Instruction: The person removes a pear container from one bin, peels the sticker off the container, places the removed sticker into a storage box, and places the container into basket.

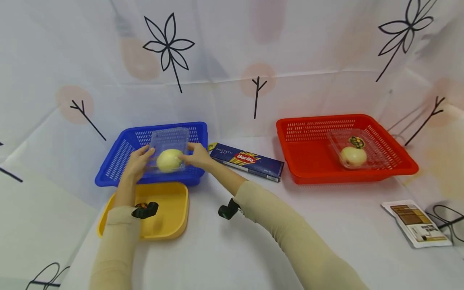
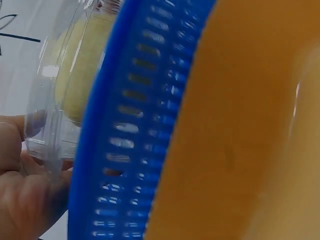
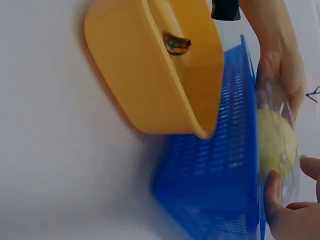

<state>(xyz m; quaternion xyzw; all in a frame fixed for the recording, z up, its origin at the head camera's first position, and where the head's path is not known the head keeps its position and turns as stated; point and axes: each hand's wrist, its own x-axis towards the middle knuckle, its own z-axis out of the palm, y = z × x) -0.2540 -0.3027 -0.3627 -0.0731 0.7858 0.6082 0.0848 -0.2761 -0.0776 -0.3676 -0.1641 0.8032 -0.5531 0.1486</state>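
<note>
A clear plastic clamshell box [image 1: 169, 137] with a pale yellow, round fruit or vegetable [image 1: 169, 160] in it is at the blue basket [image 1: 116, 157], over its front part. My left hand [image 1: 137, 163] grips the box's left side; in the left wrist view, thumb and fingers pinch its edge. On the opposite side my right hand [image 1: 198, 156] holds it, and the right wrist view shows the thumb [image 3: 272, 187] and fingers around the plastic. Whether the box touches the basket's floor, I cannot tell.
A yellow tub [image 1: 183, 213] with a small dark sticker stands before the blue basket. A Barilla spaghetti box [image 1: 250, 160] lies to the right. Farther right, a red basket [image 1: 301, 175] holds another clamshell [image 1: 373, 157] with similar produce. A flat pouch [image 1: 417, 223] lies at the far right.
</note>
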